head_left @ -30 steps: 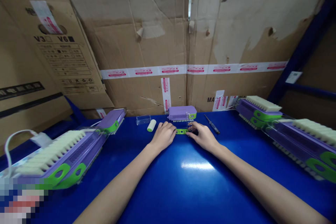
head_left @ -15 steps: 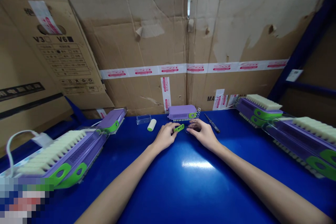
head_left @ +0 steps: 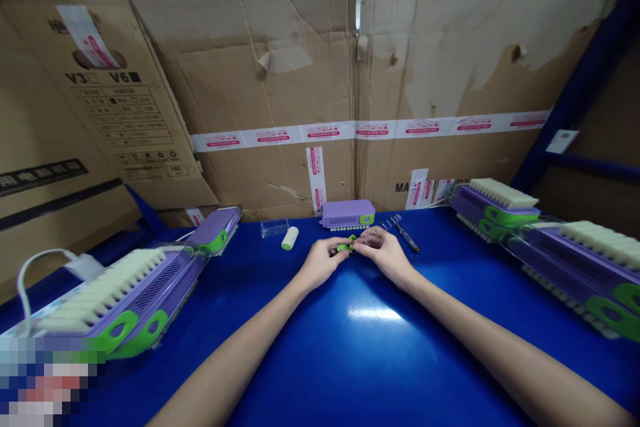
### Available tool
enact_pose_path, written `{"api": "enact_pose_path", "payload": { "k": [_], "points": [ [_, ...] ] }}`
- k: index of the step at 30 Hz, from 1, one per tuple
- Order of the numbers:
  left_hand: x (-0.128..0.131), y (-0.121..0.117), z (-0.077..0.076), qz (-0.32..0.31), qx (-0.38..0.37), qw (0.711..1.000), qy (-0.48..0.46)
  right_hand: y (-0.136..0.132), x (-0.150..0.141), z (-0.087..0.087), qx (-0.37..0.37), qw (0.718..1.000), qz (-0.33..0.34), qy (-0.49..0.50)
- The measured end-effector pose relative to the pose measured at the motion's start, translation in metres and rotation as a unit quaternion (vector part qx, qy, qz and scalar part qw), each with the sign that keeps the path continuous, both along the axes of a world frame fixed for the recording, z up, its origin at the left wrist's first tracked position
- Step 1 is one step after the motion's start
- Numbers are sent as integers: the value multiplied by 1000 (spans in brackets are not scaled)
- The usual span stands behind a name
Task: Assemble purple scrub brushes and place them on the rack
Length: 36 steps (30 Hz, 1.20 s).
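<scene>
My left hand (head_left: 319,263) is closed on a small green slotted plastic piece (head_left: 343,248) above the blue table. Close beside it, my right hand (head_left: 385,253) pinches a thin metal coil spring (head_left: 390,222), whose loose coils stick out behind the fingers. The fingertips of both hands meet around the green piece, and where the spring's near end touches it is hidden. Just beyond the hands lies a purple brush device (head_left: 346,215) with a green end. A short white cylinder with a green cap (head_left: 290,238) rests left of them. A screwdriver-like tool (head_left: 407,238) lies to the right.
A clear plastic cover (head_left: 275,229) sits at the back left. Purple and green brush units (head_left: 155,280) line the left side, and more brush units (head_left: 560,267) are stacked at the right. Cardboard sheets (head_left: 280,87) wall off the blue table's (head_left: 370,367) back edge.
My hands have come together, bringing the spring's near end to the green piece. The spring has tipped from upright to leaning away to the right.
</scene>
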<state>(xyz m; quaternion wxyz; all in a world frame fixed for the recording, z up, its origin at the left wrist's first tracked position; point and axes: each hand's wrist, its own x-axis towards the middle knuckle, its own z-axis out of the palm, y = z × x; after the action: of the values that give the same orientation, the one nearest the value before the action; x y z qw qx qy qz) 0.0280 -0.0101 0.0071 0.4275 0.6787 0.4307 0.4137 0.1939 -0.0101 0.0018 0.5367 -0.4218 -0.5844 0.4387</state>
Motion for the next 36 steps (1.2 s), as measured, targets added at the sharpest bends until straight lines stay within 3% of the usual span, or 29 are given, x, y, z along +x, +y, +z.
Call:
{"api": "enact_pose_path", "payload": {
  "k": [6,13,19,22,26,30,36],
  "points": [
    [-1,-1,0,13,16,1000,9,0,1,0,15,999,-31,4],
    [-3,-1,-2,-18,35,998,43,-1,-2,-3,46,998,-46,-5],
    [-5,-1,-4,-65,57,993,83,-3,-4,-1,47,997,5,-54],
    [-2,-2,-1,-66,32,995,65,-4,-4,-1,44,997,18,-58],
    [4,-4,3,-35,-30,999,-5,-3,-4,-1,44,997,-15,-64],
    [5,-4,0,-8,-26,999,-32,-4,-4,1,51,995,-38,-72],
    [3,-2,-4,-6,-19,999,-50,-6,-3,4,32,996,11,-78]
  ]
}}
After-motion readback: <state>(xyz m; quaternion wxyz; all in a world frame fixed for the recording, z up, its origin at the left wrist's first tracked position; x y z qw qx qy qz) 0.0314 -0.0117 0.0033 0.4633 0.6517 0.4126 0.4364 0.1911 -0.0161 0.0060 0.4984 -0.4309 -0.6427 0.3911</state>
